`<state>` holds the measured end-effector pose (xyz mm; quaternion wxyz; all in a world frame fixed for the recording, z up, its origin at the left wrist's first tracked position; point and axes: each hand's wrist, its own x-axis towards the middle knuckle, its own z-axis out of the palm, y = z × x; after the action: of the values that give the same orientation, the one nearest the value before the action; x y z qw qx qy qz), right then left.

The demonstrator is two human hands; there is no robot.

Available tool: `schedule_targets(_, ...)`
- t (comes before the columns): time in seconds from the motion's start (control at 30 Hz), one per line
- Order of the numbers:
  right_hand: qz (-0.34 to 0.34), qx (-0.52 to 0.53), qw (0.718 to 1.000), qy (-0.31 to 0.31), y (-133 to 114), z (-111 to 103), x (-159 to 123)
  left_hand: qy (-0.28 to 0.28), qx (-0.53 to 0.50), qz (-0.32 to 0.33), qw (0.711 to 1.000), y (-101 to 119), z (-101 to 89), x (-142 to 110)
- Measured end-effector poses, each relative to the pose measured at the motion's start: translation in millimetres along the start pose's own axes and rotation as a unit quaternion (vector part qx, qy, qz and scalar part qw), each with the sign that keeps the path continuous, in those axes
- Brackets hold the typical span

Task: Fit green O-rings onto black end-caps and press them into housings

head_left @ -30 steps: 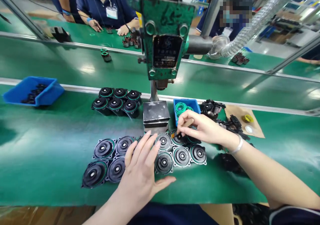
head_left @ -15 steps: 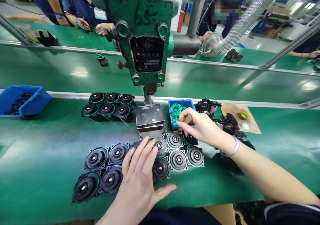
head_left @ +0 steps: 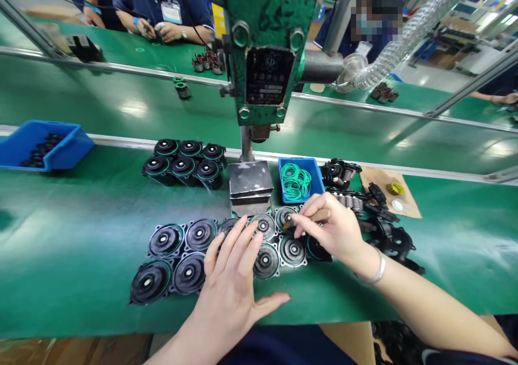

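Observation:
My left hand [head_left: 230, 278] is spread out over two rows of round black motor housings [head_left: 189, 272], its fingertips at the middle ones and its palm hiding some. Between the bent fingers of my right hand [head_left: 338, 227] is a small brush [head_left: 322, 215] with a wooden handle. The brush's brownish tip is down at a housing [head_left: 286, 217] in the back row, toward the right; its contact there is partly hidden. Several housings carry a green ring around the edge. Behind my right hand stands a blue bin [head_left: 321, 176] with loose green rings [head_left: 297, 182].
A green hand press [head_left: 263, 79] rises over a metal block [head_left: 251, 178]. Finished-looking housings [head_left: 184, 168] stand behind on the left, near a blue bin [head_left: 67, 157]. Black parts [head_left: 399, 241] and a yellow lid [head_left: 395, 188] on cardboard lie right. People sit across the bench.
My right hand has come down and nearer with the brush, away from the ring bin to a housing. My left hand stays spread over the housings. The whole view has shifted slightly.

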<state>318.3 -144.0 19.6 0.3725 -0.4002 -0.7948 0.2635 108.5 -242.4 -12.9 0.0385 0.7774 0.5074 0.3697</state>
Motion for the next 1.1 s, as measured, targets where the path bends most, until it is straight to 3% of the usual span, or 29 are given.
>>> schedule_targets(0.1, -0.049, -0.028, 0.998, 0.002, 3, 2, 12, 0.003, 0.004, -0.003, 1.000, -1, -2.4, -1)
schedule_targets(0.3, -0.125, -0.106, 0.980, -0.114, 4, 11, 20, 0.004, 0.005, -0.010, 1.000, -4, -6.1, -5)
schedule_targets(0.4, -0.140, -0.121, 0.970, -0.161, -4, 6, 17, 0.000, 0.002, -0.018, 1.000, -6, -6.4, -7)
schedule_targets(0.63, -0.068, -0.136, 0.948, -0.280, -13, -31, 4, -0.005, -0.010, -0.021, 1.000, -8, -5.5, -6)
schedule_targets(0.8, -0.040, -0.134, 0.953, -0.269, -10, -51, 6, -0.012, -0.009, -0.007, 1.000, -3, -2.9, -2)
schedule_targets(0.93, 0.012, -0.019, 0.974, -0.227, -10, -48, 8, -0.013, -0.007, -0.003, 1.000, 2, 0.6, -1)
schedule_targets(1.1, 0.074, 0.121, 0.957, -0.254, -4, -29, 12, -0.019, -0.003, -0.004, 1.000, 5, 4.5, -3)
